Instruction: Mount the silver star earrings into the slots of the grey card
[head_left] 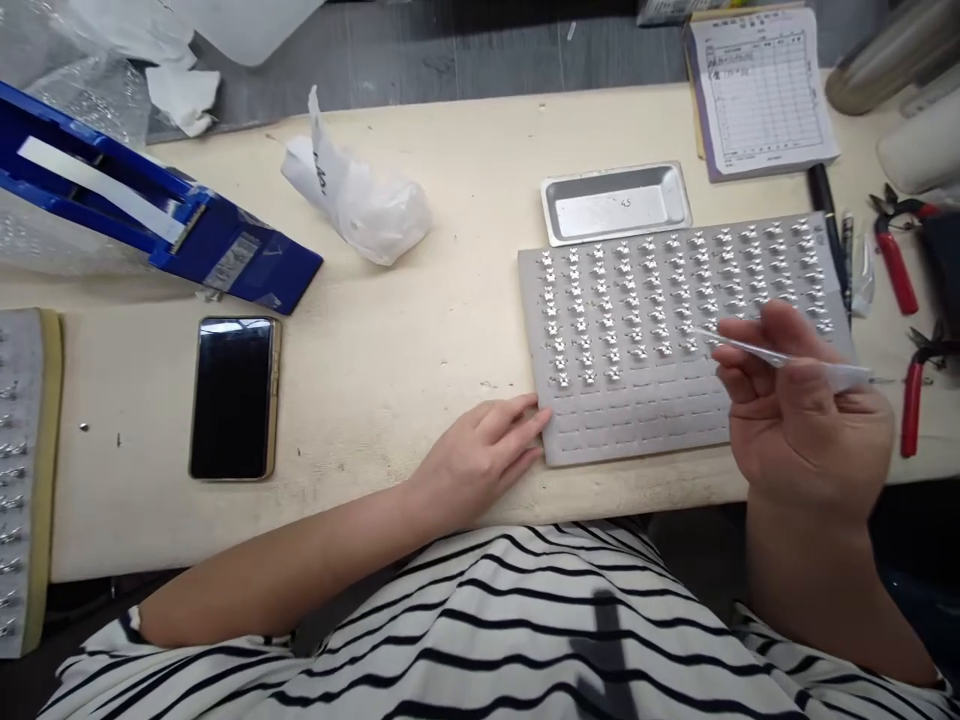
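1. Grey slotted pad (637, 435): lies flat right of centre, near the front edge of the worktop (360, 350). Its upper rows carry small silver metal pieces (634, 300), their exact form too small to tell. Its lowest rows show bare slots.
2. Right hand (802, 410): fingers (780, 325) clenched on slim clear tweezers (780, 352), which are raised over the pad's right half. Contact between tips and pad cannot be told.
3. Left hand (476, 455): fingers released, lying flat against the pad's lower left corner.
4. Shallow steel tray (615, 205): just beyond the pad's far edge.
5. Two red-handled pliers (896, 265): at the worktop's right edge, beside the pad.
6. Printed paper form (761, 90): at the far edge, towards the right corner.
7. Smartphone (232, 398): face up, left of centre.
8. Blue box (150, 215) and white plastic bag (352, 200): towards the far left corner.
9. Second grey pad (22, 480): at the left edge, holding similar silver pieces.
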